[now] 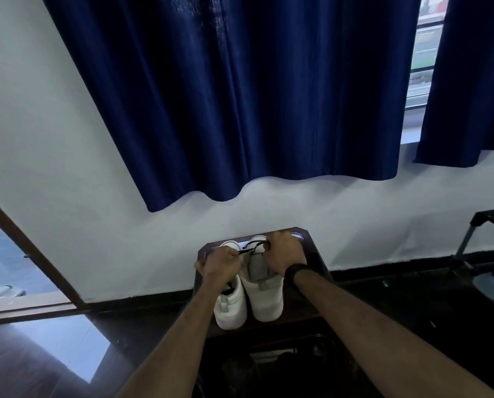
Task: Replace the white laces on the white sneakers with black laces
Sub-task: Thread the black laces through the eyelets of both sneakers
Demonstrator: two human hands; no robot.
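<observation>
Two white sneakers stand side by side on a small dark table, heels toward me. Over the left sneaker my left hand pinches one end of a black lace. My right hand grips the other end over the front of the right sneaker. The lace runs taut between the two hands above the right sneaker's tongue. My hands hide the eyelets. No white lace is in view.
The table stands against a white wall under a dark blue curtain. A dark metal rack is at the right, and an open door frame at the left. The floor is dark and glossy.
</observation>
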